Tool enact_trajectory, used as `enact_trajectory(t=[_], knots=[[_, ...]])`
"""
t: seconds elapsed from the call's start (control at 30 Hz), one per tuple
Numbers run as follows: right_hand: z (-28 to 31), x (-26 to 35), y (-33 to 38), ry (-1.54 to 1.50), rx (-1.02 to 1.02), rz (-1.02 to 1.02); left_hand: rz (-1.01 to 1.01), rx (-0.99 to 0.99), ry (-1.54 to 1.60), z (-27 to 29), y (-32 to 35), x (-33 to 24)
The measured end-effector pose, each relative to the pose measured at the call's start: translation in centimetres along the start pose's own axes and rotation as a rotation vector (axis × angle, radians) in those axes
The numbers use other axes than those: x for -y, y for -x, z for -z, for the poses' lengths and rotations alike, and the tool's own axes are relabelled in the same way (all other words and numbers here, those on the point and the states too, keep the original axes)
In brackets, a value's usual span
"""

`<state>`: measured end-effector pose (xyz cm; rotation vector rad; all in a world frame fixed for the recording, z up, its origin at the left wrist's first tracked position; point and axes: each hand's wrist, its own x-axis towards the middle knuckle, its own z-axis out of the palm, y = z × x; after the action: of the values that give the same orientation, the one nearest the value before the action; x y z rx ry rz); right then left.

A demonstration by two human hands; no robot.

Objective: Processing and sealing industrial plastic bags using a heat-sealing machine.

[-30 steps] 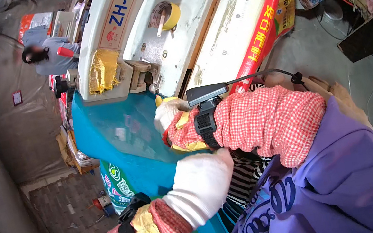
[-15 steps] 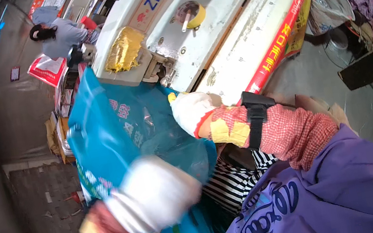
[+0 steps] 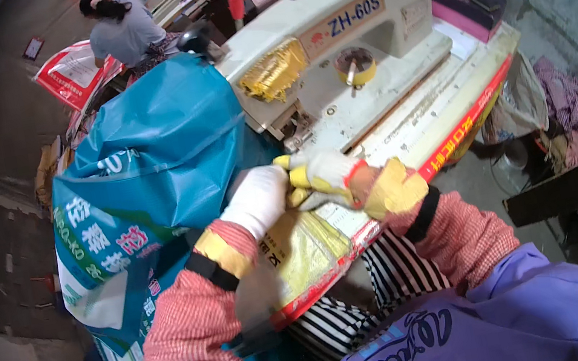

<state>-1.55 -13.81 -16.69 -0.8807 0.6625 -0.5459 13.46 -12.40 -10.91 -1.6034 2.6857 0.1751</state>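
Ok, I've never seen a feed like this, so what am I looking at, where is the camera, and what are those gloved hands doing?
The view comes from a fisheye camera on the person's head, looking down, so straight edges bend. The left hand and right hand, both in white gloves, meet on the edge of a big blue woven plastic sack. Behind them sits a cream industrial sewing machine on a worn white table. A yellow printed sack lies below the hands. Another person sits far behind.
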Motion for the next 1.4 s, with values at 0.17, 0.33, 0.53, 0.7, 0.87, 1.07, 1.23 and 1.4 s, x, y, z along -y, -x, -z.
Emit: enact_trajectory(t=[0.17,0.33,0.53,0.7,0.87,1.07,1.23,1.4], knots=[[-3.8,0.4,2.5,1.134,-0.243,0.486,0.58,-0.175,0.546,1.7,-0.9,4.5],[-4.4,0.6,0.5,1.563,-0.238,0.543,-0.078,0.233,0.015,10.3,10.7,-0.9],[-9.5,-2.7,-3.6,1.533,-0.221,0.724,-0.062,-0.32,-0.79,19.9,18.8,-6.7],[-15.2,-2.5,1.3,1.181,0.113,0.549,-0.171,-0.931,-0.731,19.7,21.9,-1.5],[-10.8,1.6,5.8,0.692,-0.114,0.459,0.103,-0.761,-0.275,12.1,27.4,0.6],[-3.3,4.5,9.8,0.24,-0.258,0.619,0.715,-0.493,-0.338,1.0,33.5,6.2],[-2.5,-0.9,11.2,0.892,-0.321,0.758,0.766,-0.142,-0.492,-4.7,34.6,7.7],[-1.6,-5.7,8.6,0.383,-0.261,0.612,0.853,-0.096,-0.559,-4.8,36.8,9.7]])
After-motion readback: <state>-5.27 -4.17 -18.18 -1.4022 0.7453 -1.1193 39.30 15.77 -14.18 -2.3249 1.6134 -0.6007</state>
